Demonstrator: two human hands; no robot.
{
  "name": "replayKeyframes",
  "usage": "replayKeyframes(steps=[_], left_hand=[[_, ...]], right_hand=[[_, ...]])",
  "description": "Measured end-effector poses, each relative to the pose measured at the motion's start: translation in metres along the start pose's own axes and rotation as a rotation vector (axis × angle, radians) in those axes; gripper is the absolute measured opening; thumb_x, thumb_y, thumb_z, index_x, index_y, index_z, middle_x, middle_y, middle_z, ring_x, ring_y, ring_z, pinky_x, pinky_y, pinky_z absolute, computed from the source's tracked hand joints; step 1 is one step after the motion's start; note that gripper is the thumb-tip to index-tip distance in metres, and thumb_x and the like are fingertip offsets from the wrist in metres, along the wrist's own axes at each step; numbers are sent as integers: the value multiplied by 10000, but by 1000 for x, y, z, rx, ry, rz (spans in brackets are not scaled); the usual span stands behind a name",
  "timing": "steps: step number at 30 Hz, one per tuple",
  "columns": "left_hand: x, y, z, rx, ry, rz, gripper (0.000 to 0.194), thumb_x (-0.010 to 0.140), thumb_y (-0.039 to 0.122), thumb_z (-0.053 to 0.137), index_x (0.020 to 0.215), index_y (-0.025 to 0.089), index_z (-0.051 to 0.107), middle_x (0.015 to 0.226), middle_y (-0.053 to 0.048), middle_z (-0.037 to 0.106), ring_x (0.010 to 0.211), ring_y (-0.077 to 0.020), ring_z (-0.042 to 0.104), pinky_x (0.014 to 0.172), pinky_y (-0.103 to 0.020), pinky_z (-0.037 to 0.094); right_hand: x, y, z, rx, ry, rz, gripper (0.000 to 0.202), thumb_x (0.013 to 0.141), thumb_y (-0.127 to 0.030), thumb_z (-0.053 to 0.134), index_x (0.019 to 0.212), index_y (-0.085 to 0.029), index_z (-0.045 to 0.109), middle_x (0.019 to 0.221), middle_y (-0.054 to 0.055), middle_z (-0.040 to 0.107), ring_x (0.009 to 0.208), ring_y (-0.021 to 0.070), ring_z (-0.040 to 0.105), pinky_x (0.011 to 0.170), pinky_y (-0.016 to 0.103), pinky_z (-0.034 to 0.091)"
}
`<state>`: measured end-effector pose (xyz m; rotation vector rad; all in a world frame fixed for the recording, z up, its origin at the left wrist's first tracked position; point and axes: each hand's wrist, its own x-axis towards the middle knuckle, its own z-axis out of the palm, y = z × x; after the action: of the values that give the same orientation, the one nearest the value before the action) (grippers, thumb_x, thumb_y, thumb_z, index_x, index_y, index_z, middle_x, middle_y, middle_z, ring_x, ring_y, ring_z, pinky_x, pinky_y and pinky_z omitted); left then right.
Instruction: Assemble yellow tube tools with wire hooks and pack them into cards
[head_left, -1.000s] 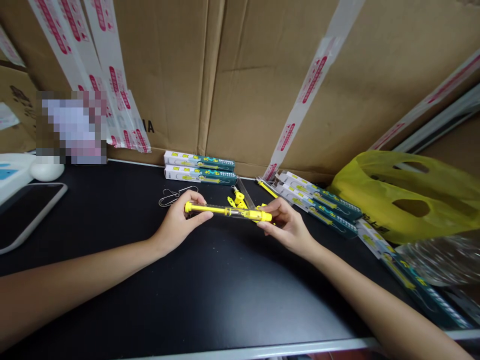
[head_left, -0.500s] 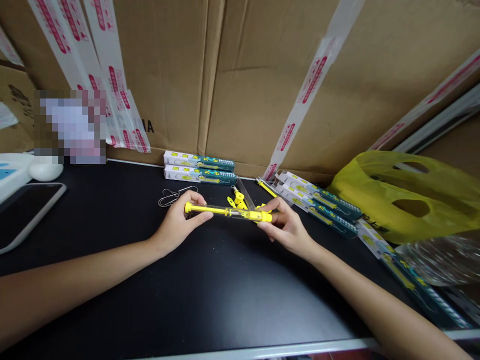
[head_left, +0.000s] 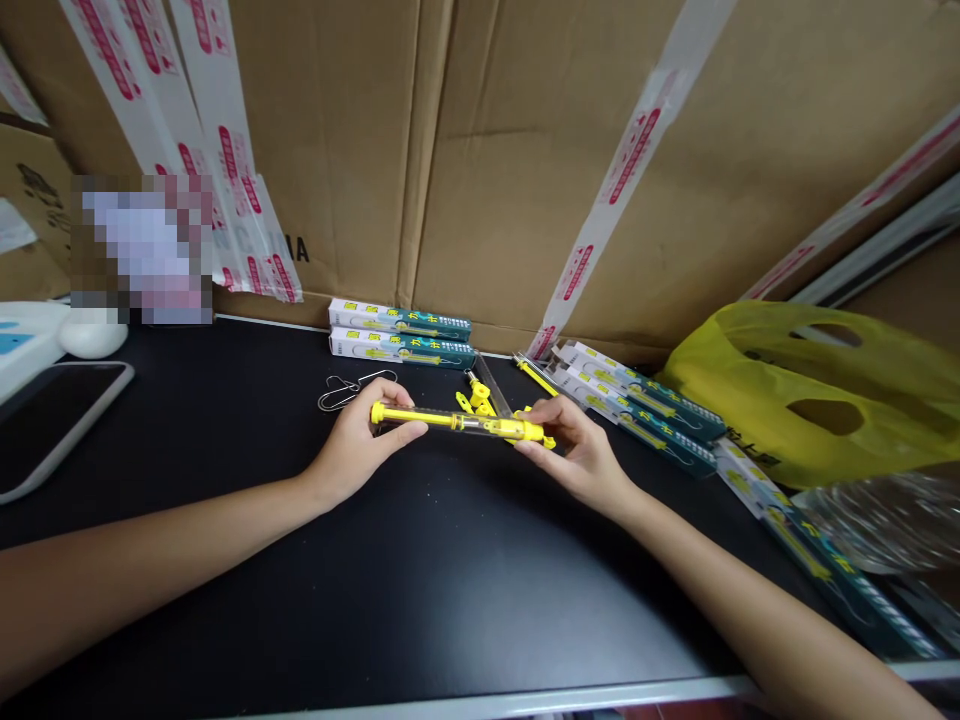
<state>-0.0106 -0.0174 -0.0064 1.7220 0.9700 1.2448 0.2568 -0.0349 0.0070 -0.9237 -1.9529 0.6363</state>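
Between my hands a yellow spring scale [head_left: 435, 417] with a clear tube lies level above the black table. My left hand [head_left: 360, 440] pinches its left end, thumb in front and fingers behind. Its thicker yellow right end is held by the thumb and fingers of my right hand [head_left: 574, 445]. Behind the scale lie loose yellow plastic parts [head_left: 478, 396] and a clear tube [head_left: 493, 385], partly hidden by the scale. Bent metal wire hooks [head_left: 341, 392] rest just beyond my left hand. A yellow rod with a spring [head_left: 536, 375] lies behind my right hand.
Two printed boxes [head_left: 401, 348] lie against the cardboard wall [head_left: 337, 150]. More printed boxes [head_left: 637, 420] line the right side, near a yellow plastic bag [head_left: 705, 390] and clear plastic packaging [head_left: 877, 520]. At the left are a phone [head_left: 60, 420] and a white rounded object [head_left: 94, 335].
My right fingers have shifted slightly at the scale's right end, where a small yellow tab now shows past it. My left hand keeps its hold in nearly the same place.
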Motion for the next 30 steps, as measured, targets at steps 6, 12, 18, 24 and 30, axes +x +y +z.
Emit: replayKeyframes(steps=[6,12,18,24,30], left_hand=[[0,-1,0,-3,3,-4,206,767,299,642,863,196,492,869,11,491,751,-123,481,679,-239,393],[0,0,0,-15,-3,-13,200,772,293,638,865,195,491,860,15,485,739,-115,472,669,-233,385],[-1,0,0,-19,-6,-14,200,771,287,641,861,195,488,854,21,479,734,-109,465,667,-229,376],[0,1,0,0,1,-15,198,768,286,640,854,193,489,845,21,484,728,-111,466,663,-230,376],[-1,0,0,4,0,-9,198,771,282,645,855,196,489,843,27,484,731,-107,467,670,-229,374]], right_hand=[[-2,-2,1,111,-43,54,205,831,-229,630,932,-219,452,873,14,554,594,85,524,522,217,445],[-3,-5,2,180,-93,113,207,852,-233,602,941,-230,415,824,-21,511,532,57,467,465,192,411],[-5,-3,2,209,-111,168,227,858,-269,594,937,-242,383,778,-35,494,503,59,435,424,181,379],[-4,-4,2,239,-124,210,228,876,-319,563,939,-250,355,737,-43,506,436,50,398,373,169,325],[-3,-5,2,220,-137,252,222,885,-361,543,953,-237,372,512,-107,407,363,61,370,343,159,284]])
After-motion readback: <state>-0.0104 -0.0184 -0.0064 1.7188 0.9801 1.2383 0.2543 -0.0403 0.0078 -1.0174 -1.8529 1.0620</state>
